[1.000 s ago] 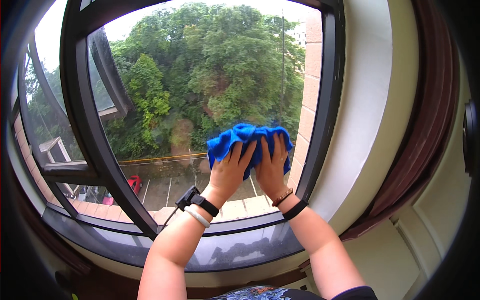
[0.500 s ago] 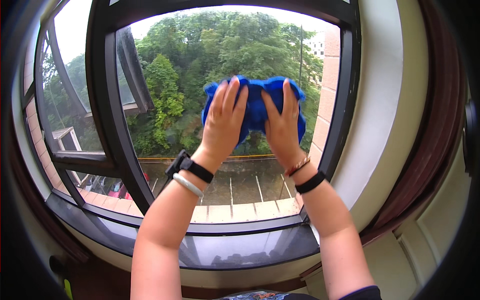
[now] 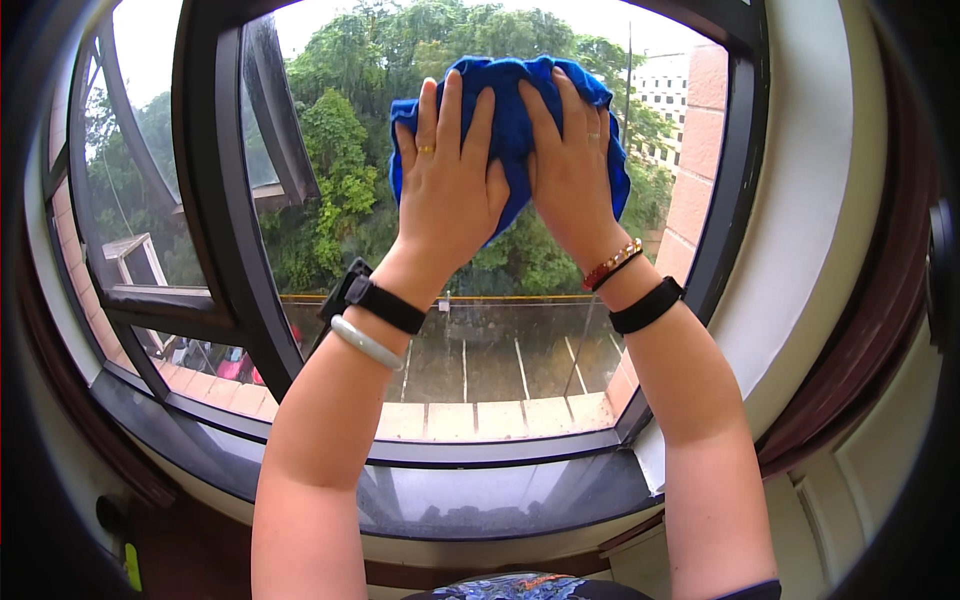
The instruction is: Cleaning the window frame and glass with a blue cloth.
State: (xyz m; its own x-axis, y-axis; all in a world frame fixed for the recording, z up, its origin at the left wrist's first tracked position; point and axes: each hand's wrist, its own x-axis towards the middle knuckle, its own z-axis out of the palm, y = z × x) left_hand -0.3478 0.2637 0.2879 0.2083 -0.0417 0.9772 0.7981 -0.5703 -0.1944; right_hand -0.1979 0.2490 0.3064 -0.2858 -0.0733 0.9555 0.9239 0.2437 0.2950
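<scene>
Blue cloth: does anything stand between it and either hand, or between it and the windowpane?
Nothing visible does. The left hand and right hand lie spread directly on the blue cloth, which appears pressed to the windowpane.

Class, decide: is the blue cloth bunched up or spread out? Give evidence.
Spread out, though rumpled: the blue cloth reaches beyond the left hand and right hand on either side, with wavy edges.
</scene>
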